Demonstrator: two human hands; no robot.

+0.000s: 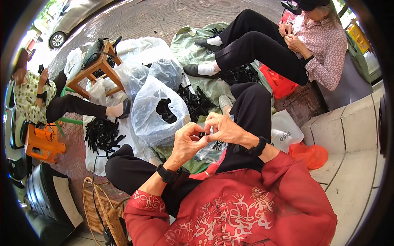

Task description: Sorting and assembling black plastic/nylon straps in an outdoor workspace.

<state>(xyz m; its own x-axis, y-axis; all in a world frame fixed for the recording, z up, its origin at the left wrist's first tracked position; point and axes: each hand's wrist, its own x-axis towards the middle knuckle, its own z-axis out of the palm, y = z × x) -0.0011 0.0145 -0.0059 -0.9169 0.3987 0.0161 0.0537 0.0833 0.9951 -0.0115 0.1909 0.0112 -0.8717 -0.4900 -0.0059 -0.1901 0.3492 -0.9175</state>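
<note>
Black piece (202, 134) lies between the left hand (184, 144) and right hand (228, 132), both pinched closed on it.

Bare left hand (186, 142) and bare right hand (225, 130), mine, close together; thumbs and forefingers pinched at the grip. Black-banded left wrist (173, 163) below and left of it; black-banded right wrist (249, 141) right, slightly lower. Red-sleeved left forearm (143, 201) and red-sleeved right forearm (283, 169) slant up and inward.
</note>
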